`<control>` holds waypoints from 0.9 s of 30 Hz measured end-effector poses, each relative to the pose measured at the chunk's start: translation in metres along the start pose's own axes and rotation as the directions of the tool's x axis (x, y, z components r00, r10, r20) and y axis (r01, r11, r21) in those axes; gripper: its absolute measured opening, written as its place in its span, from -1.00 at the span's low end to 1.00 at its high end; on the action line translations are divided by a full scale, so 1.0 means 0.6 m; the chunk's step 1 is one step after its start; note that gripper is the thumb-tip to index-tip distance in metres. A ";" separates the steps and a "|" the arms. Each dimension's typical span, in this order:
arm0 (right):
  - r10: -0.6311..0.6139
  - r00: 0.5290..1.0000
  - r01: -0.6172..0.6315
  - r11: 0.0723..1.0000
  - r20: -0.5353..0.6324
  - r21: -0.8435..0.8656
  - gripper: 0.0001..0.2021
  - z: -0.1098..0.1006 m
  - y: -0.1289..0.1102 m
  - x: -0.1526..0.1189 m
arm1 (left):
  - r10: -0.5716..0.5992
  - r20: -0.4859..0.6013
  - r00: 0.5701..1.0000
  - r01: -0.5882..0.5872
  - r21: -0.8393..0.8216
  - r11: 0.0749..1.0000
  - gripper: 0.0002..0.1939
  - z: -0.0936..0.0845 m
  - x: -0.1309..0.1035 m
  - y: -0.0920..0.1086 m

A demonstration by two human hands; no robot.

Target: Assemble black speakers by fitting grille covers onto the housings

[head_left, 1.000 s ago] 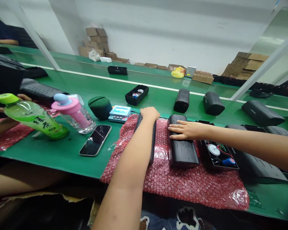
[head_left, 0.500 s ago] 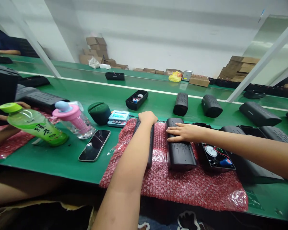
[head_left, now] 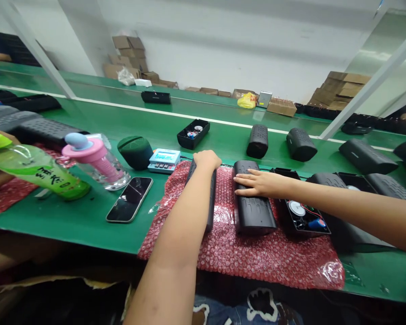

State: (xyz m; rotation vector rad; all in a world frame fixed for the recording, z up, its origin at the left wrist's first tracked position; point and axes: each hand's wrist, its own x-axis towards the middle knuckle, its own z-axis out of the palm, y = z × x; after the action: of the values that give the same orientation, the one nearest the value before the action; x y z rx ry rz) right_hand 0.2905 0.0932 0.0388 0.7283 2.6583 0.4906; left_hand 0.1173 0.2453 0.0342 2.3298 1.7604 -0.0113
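Two black speakers lie on red bubble wrap at the bench's near edge. My left hand is curled over the far end of the left black speaker, most of which my forearm hides; its fingertips are out of sight. My right hand rests flat, fingers stretched, on the patterned top of the other black speaker. Just right of it, under my right forearm, sits an opened speaker housing with a round silver part, red wires and a blue cylinder inside.
Left of the wrap are a phone, a pink-lidded cup, a green bottle, a green round speaker and a light-blue device. An open housing and several speakers stand beyond. Another person's hand shows at far left.
My view has tilted slightly, so the bench items sit a little higher and the left ones further left. Both hands keep their places on the two speakers.
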 end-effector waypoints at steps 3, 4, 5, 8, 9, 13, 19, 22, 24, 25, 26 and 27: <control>0.045 0.999 -0.045 0.999 -0.012 -0.018 -0.45 0.003 -0.007 -0.002 | 0.002 -0.004 1.000 -0.002 0.000 1.000 -0.59 0.001 0.000 -0.001; 0.055 0.998 -0.055 0.998 -0.012 -0.024 -0.44 -0.003 -0.005 -0.003 | 0.002 -0.004 1.000 -0.002 0.000 1.000 -0.60 0.001 0.000 -0.001; 0.059 0.998 -0.059 0.998 -0.018 -0.023 -0.42 -0.016 -0.001 -0.005 | 0.002 -0.004 1.000 -0.002 0.000 1.000 -0.60 0.001 0.000 -0.002; 0.154 0.962 -0.151 0.988 -0.226 0.029 -0.36 -0.079 0.022 -0.011 | 0.005 0.001 1.000 -0.005 0.002 1.000 -0.61 0.000 0.001 -0.004; 0.246 0.897 -0.233 0.969 -0.368 0.082 -0.36 -0.102 0.028 -0.011 | 0.004 0.003 1.000 -0.004 0.005 1.000 -0.61 0.000 0.001 -0.004; 0.744 0.354 -0.501 0.662 -0.567 0.557 -0.45 -0.125 0.019 0.008 | 0.007 0.013 1.000 -0.007 0.028 1.000 -0.62 -0.003 0.003 -0.008; 0.949 0.285 -0.568 0.283 -0.137 0.773 -0.56 0.007 -0.041 0.062 | 0.047 0.020 0.999 -0.048 0.058 0.997 -0.63 -0.009 -0.002 -0.015; 0.990 0.139 -0.556 0.078 0.000 0.828 -0.51 0.029 -0.051 0.060 | 0.098 -0.013 0.995 -0.097 0.052 0.994 -0.61 -0.015 -0.012 -0.018; 0.985 0.067 -0.498 -0.107 0.161 0.860 -0.51 0.029 -0.059 0.053 | 0.133 -0.039 0.990 -0.132 0.046 0.990 -0.62 -0.021 -0.022 -0.017; 0.965 0.066 -0.455 -0.198 0.254 0.868 -0.56 0.028 -0.064 0.050 | 0.146 -0.048 0.988 -0.144 0.044 0.989 -0.62 -0.024 -0.028 -0.016; 0.935 0.090 -0.408 -0.280 0.344 0.869 -0.64 0.027 -0.070 0.047 | 0.153 -0.059 0.987 -0.150 0.044 0.988 -0.63 -0.026 -0.034 -0.014; 0.896 0.135 -0.361 -0.353 0.423 0.863 -0.71 0.027 -0.075 0.044 | 0.153 -0.071 0.986 -0.151 0.045 0.988 -0.62 -0.027 -0.042 -0.011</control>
State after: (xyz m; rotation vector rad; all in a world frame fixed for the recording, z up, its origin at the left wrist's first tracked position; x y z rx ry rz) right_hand 0.2565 0.0748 -0.0001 3.2235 1.9654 -1.1091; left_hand 0.1017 0.2263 0.0525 2.5178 1.6238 0.0673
